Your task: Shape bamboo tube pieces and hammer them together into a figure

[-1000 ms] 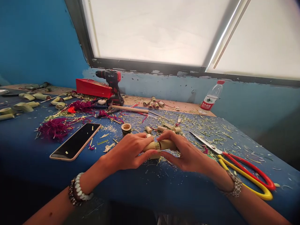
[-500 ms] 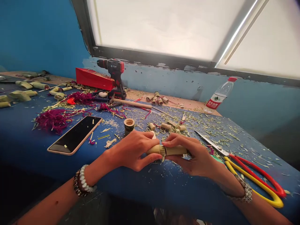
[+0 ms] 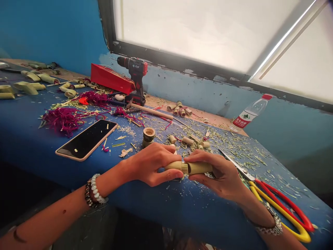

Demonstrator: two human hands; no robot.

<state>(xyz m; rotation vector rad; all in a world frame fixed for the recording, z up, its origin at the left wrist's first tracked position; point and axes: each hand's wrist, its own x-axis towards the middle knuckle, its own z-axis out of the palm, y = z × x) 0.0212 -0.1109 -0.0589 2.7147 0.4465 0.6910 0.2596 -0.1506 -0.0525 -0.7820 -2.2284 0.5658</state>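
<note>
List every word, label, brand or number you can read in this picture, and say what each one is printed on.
On the red label of the plastic water bottle: "农夫山泉", white characters, slightly blurred.
On the cordless drill: a small white mark, too small to read.
Nothing else is legible.

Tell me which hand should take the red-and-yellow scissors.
Right, probably: the right hand sits nearer the red-and-yellow scissors, whose blades point toward it. The left hand is farther away, and both hands grip the bamboo tube.
</note>
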